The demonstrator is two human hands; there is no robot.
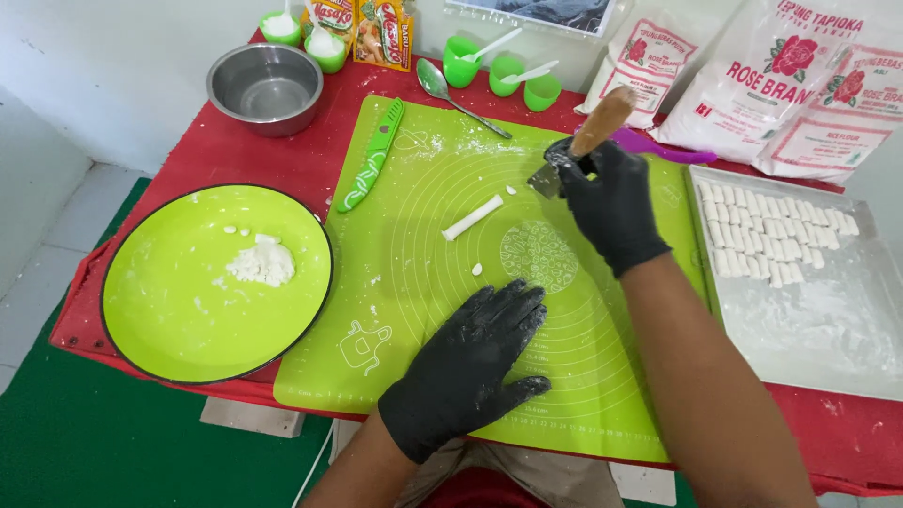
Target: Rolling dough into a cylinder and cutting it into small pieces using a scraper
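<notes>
On the red bench [216, 155], the green mat [423, 273] is being steadied by the left hand [475, 362], fingers open and flat. The right hand [611, 207] is gripping a scraper [588, 141] near the dough rope [472, 217], keeping it ready.

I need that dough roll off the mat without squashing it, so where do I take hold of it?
Pinch the dough roll at its middle, from above, fingers on its two long sides. It lies flat and slanted on the mat, with bare mat along both sides, and looks soft.
</notes>
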